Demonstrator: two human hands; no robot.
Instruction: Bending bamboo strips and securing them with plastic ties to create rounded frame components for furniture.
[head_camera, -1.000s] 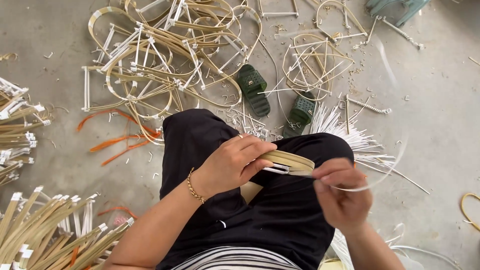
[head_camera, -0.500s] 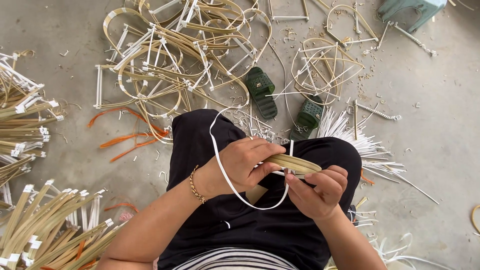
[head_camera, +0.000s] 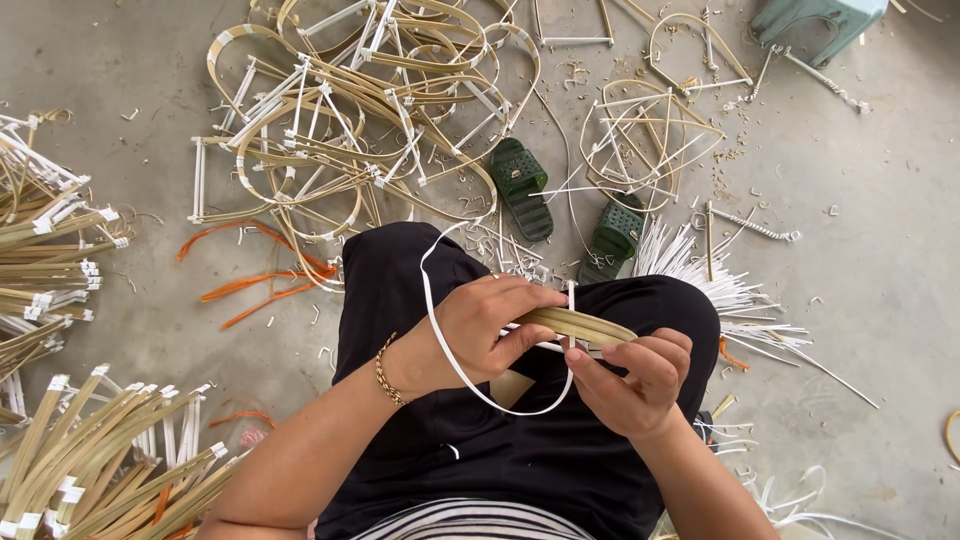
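Starting at the far left of the frame, I've got stacks of bamboo slat bundles (head_camera: 45, 250) with white-taped ends, and another heap of them (head_camera: 110, 460) down in the lower left corner. A few orange strips (head_camera: 255, 275) lie loose on the concrete just right of those. Upper middle is a big tangled pile of finished bent frames (head_camera: 340, 120), curved bamboo with white bindings. Then me: sitting in black trousers, my left hand (head_camera: 480, 335) in the center of the frame, gold bracelet (head_camera: 388, 370) on the wrist, fingers curled snug around the left end of a flat bamboo strip bundle (head_camera: 585, 327) that lies across my lap, pointing right. A white plastic strap (head_camera: 440, 330) loops up over that hand and swings down under it, coming back up at the bundle. My right hand (head_camera: 630, 385) sits just right of center, a bit lower, fingers bent and pinched close at the strap right where it meets the bamboo, thumb tip touching it. Above my knees are my two green sandals (head_camera: 565, 210), and further right a loose pile of thinner hoops (head_camera: 640, 140), a fan of white strips (head_camera: 700, 270), and a green plastic stool (head_camera: 815, 20) at the top right corner.
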